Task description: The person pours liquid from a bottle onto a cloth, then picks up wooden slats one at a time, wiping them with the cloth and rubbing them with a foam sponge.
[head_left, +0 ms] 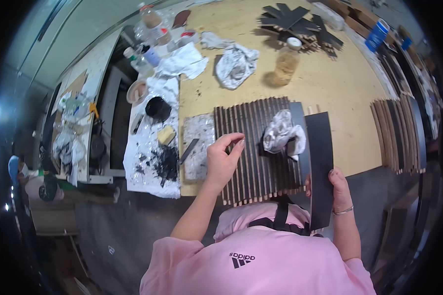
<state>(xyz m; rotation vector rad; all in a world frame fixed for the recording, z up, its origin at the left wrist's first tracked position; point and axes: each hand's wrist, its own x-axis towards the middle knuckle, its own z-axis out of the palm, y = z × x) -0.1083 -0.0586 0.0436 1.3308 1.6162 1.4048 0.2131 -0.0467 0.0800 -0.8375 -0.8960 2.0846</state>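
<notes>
My right hand grips a long black board near its lower end, thumb on one side and fingertips showing on the other. The board is upright at the right of a row of dark, pale-edged boards standing side by side. Over the left part of that row is my left hand, thumb and forefinger drawn together in a pinch. Whether something small is between them I cannot make out. A stained white rag lies on the row. Left of that hand, a dark flat strip rests on a smeared pad.
At left, a stained white sheet holds a black pot and a yellow sponge. A jar of amber liquid and a crumpled cloth stand farther back. Black boards are piled behind; more boards stand right.
</notes>
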